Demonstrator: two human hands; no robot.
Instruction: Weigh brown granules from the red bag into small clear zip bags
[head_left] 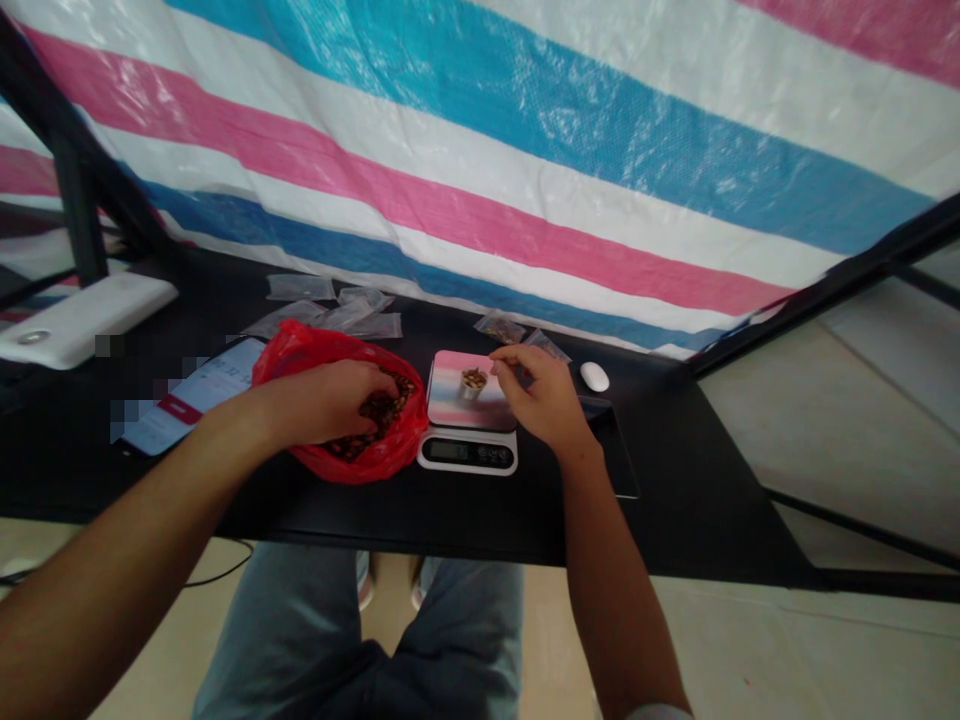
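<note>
My left hand (337, 400) reaches into an open red plastic bag (390, 455). Its thumb and fingers are apart over a heap of small dark brown pieces (390, 408), like beans or seeds; some fingertips are hidden. To the right of the bag lies a white digital scale (469, 453) with a pink, white and blue platform. A small cup (471, 391) filled with light brown pieces stands on that platform. My right hand (544, 395) hovers at the platform's right edge beside the cup, thumb and forefinger pinched together. Whatever they pinch is too small to name.
Behind the bag are several clear zip bags (349, 310); two small bags with brown contents (500, 328) lie behind the scale. A phone (199, 390), a white case (90, 315), a white mouse (595, 377) and a dark glassy panel (616, 450) share the black table (337, 515).
</note>
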